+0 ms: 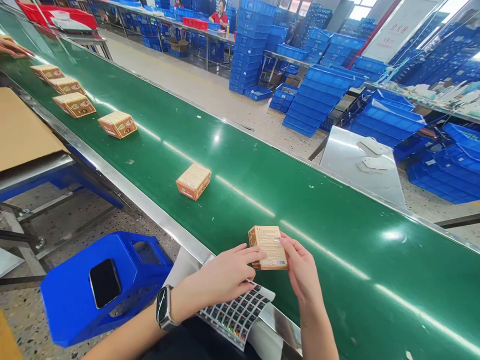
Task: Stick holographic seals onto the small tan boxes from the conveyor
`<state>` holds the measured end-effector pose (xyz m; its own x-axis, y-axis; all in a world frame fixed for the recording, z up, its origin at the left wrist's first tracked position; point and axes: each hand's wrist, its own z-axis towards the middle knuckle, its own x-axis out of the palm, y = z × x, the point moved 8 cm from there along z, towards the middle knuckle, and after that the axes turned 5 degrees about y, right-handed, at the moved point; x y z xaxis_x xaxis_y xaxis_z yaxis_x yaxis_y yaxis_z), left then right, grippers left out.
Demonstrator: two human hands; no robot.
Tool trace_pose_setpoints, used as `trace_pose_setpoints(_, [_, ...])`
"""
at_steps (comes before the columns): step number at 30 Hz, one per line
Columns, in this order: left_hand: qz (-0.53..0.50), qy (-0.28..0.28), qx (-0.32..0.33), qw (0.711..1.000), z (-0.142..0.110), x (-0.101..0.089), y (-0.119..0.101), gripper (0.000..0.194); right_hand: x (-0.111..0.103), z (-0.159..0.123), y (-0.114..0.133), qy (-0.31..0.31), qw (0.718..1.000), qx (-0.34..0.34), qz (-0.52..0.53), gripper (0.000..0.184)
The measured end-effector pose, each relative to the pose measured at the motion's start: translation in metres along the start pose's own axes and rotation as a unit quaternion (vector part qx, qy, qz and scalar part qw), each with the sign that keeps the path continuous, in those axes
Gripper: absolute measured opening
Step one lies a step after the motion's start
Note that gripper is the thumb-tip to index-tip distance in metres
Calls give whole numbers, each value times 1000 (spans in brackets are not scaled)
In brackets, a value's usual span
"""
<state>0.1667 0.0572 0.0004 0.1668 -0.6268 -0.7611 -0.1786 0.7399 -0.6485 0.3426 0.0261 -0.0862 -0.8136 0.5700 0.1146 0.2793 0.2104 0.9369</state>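
A small brown-and-cream printed cardboard box [270, 245] is tilted up over the near side of the green conveyor belt, between my two hands. My right hand [302, 265] grips its right edge, thumb on the printed face beside a tiny shiny sticker [277, 239]. From the left, my left hand [228, 272] presses outstretched fingers onto the box's lower left; a smartwatch [164, 307] is on that wrist. Below this hand lies a sheet of small dark, shiny stickers [236, 315], over the belt's metal edge. The fingers behind the box are hidden.
Similar boxes, one nearby [193, 181] and several farther left, sit on the conveyor belt [337, 225]. Another person's hand [13, 48] is at the far left. A blue stool [71, 300] bearing a phone [105, 282] stands lower left. Stacked blue crates [318, 97] stand beyond the belt.
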Motion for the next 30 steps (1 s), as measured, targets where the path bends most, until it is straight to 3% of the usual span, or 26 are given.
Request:
trace_pose_setpoints(7, [-1,-5,19,1000,9,8,-8,13,-19,-5,5,-11,997,-18,-69,40])
trace_pose_setpoints(16, [24,8,39,999,12,25,-18,17,-43,-23,24,-125,959,-107,-229,48])
trace_pose_setpoints(21, [25,-12,-78,997,-6,13,-9,16,-49,-44,57,-145,907,-156,-364,42])
trace_pose_setpoints(23, [3,-25,-120,992,-19,5,-5,19,-31,-58,70,-80,879,-206,-423,35])
trace_pose_setpoints(25, [-21,-41,-140,989,-32,0,-2,20,3,-76,75,66,848,-269,-452,24])
trace_pose_setpoints(27, [-41,-52,-148,987,-43,-1,-1,19,39,-100,74,201,795,-342,-459,16])
trace_pose_setpoints(28, [-48,-55,-149,986,-48,0,-2,19,53,-111,73,239,765,-376,-465,14])
trace_pose_setpoints(30, [-48,-58,-153,985,-56,0,-3,18,70,-125,71,255,721,-427,-482,14])
